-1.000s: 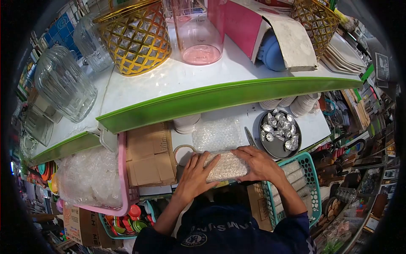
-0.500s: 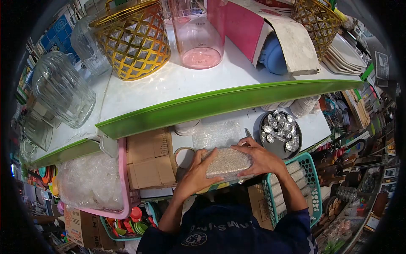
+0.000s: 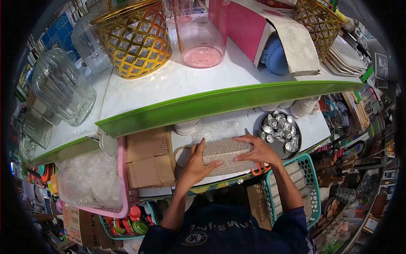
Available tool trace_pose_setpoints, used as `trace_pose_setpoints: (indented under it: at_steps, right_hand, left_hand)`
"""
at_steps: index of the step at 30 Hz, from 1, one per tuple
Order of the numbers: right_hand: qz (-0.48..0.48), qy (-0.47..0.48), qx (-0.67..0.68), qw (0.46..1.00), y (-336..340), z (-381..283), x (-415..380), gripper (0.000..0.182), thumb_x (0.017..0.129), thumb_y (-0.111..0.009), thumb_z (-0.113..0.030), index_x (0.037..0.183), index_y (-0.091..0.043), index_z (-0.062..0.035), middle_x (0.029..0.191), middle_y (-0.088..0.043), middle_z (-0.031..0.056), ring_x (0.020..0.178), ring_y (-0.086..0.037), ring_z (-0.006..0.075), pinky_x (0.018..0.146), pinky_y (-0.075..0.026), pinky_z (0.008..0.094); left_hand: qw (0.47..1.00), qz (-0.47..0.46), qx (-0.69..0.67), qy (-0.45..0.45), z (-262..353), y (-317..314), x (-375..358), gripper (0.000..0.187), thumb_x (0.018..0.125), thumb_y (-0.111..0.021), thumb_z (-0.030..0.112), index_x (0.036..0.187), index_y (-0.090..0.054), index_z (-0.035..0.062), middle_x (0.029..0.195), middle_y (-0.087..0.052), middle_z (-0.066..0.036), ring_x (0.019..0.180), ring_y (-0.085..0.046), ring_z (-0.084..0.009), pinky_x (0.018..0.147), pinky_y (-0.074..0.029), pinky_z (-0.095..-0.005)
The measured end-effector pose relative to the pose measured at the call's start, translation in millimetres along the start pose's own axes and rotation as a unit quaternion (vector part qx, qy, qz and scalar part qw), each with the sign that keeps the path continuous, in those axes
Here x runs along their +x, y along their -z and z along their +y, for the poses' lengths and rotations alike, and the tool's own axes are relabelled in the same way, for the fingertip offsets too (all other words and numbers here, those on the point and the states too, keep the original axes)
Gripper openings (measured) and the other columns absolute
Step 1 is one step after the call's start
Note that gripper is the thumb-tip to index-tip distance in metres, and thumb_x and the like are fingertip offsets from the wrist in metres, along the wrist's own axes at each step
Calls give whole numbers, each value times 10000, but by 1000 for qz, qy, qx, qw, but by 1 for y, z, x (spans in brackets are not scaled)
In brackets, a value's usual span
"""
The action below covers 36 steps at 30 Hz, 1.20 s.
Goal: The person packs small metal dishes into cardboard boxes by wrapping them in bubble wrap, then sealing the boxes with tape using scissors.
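A rectangular package wrapped in bubble wrap [image 3: 226,157] is held at the shelf's front edge. My left hand [image 3: 195,166] grips its left end, thumb along the near side. At the other end, my right hand [image 3: 260,153] closes on the package from the right. Behind it lies a flat sheet of bubble wrap [image 3: 216,128]. A roll of tape [image 3: 182,155] is partly hidden by my left hand. Orange scissor handles [image 3: 256,170] show below my right hand; the rest of the scissors is mostly covered.
Left of me, a pink basket [image 3: 124,182] holds crumpled bubble wrap beside flat cardboard [image 3: 149,154]. A dark round pan [image 3: 278,149] with small foil moulds is at right. Below it, a teal basket [image 3: 314,192] contains wrapped bundles. A green-edged shelf [image 3: 228,101] overhangs the work surface.
The package has tilted and shifted slightly left, showing more of its near side. My hands have moved with it, and orange scissor handles have come into view below my right hand.
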State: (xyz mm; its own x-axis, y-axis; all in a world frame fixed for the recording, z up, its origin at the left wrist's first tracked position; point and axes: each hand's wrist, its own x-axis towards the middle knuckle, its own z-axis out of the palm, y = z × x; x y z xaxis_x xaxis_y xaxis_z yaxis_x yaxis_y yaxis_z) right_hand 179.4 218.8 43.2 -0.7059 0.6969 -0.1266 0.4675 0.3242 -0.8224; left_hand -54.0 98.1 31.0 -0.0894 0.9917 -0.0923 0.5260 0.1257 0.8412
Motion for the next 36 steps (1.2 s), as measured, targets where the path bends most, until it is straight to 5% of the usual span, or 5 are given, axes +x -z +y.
trace_pose_setpoints:
  at_steps: [13,15,24,29,36]
  right_hand:
    - [56,-95,98,989,-5,12,21,595,800,-771,-412,1205,-634,3,1029,-693,130,928,-638,183,883,-478,323]
    - [46,-132,68,988,-2,11,24,855,691,-761,-624,1217,-618,35,1056,-666,246,1028,-646,299,928,-474,386]
    - [58,-217,-16,974,2,22,38,1120,597,-715,-764,1211,-555,160,829,-678,229,908,-683,312,845,-514,384]
    - [20,-227,-8,974,10,12,38,1088,595,-720,-755,1183,-581,150,704,-653,173,783,-681,274,800,-519,375]
    - [42,-206,-52,976,9,21,42,1017,602,-710,-749,1148,-625,104,854,-687,235,867,-686,326,834,-526,380]
  left_hand:
    - [994,96,1,57,-3,-14,23,816,869,-653,480,1352,-367,-112,1194,-551,-361,1125,-561,-452,958,-445,-442]
    - [993,98,-12,66,2,-12,25,819,867,-642,495,1337,-384,-124,1206,-531,-387,1136,-538,-491,970,-435,-460]
    - [974,111,161,114,19,-13,31,671,876,-625,453,1279,-501,-70,1157,-586,-310,1114,-551,-453,952,-430,-484]
    - [922,226,248,-193,26,-32,33,444,878,-641,288,1218,-589,7,1208,-558,-189,1180,-487,-341,1056,-320,-495]
    - [913,198,265,-237,23,-45,39,383,859,-636,264,1163,-614,32,1163,-577,-179,1124,-517,-329,1049,-330,-492]
